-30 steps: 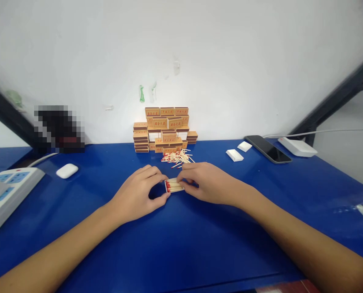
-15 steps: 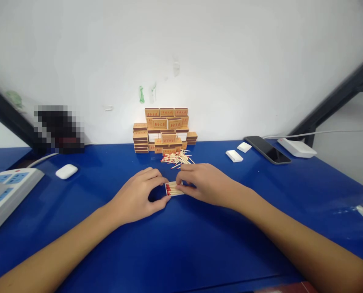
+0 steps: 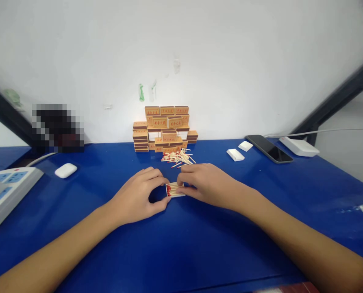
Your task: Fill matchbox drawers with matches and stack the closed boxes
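A small white matchbox tray lies on the blue table in front of me, holding a row of red-headed matches. My left hand grips the tray's left end between curved thumb and fingers. At the tray's right end is my right hand, its thumb and fingers drawn together on the matches inside; the fingertips partly cover them. Just behind the tray sits a pile of loose matches. Stacked matchboxes in yellow and brown form a wall behind that pile.
Two small white trays lie to the right, beside a dark phone and a white box with a cable. On the left are a white earbud case and a power strip. A white wall rises behind the table.
The view has shifted very slightly. Both hands stay at the tray, and the right fingertips have moved a little against the matches.
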Demonstrator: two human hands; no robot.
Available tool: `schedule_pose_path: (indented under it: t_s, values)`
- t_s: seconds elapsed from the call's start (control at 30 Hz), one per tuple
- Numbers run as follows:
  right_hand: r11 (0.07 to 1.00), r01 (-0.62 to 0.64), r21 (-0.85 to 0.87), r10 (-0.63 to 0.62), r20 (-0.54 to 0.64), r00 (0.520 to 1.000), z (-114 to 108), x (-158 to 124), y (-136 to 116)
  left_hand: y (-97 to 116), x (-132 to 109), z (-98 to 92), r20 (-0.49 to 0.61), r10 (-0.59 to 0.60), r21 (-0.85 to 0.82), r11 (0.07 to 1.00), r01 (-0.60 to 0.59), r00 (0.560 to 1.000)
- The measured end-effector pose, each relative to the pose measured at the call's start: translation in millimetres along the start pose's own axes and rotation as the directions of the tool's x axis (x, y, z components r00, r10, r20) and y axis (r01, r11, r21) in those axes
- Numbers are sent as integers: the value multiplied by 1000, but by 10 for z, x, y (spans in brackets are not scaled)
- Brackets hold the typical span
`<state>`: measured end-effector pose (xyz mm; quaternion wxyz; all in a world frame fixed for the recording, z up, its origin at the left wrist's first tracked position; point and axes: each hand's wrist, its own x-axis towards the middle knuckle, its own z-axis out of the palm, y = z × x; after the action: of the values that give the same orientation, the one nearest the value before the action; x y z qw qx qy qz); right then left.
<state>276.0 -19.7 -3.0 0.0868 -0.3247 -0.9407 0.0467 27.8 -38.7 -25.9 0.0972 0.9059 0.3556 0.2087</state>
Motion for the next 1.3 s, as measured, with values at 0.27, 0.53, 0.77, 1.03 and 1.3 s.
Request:
schedule_pose_path:
  t_s: [0.27,0.53,0.77,1.03,1.3]
  values:
    - [999,-7,33,7,-2,1000,34,21,-34,14,14,7,-1,-2,8,1000,2,1000]
    - [998,-56,33,54,38,998,-7,15,-75,6,-2,9,7,0,18,1000,0,1000]
    - [997,-21,68,19,34,999,-55,-15,-69,11,5,-2,12,-5,14,1000,5,1000]
    - [967,-254,-25,253,-44,967,-300,-92,435,-10,2,11,-14,-5,21,1000,5,1000]
    - [924,-379,56,376,55,925,-224,-110,606,-28,8,23,-47,-9,43,999,11,999]
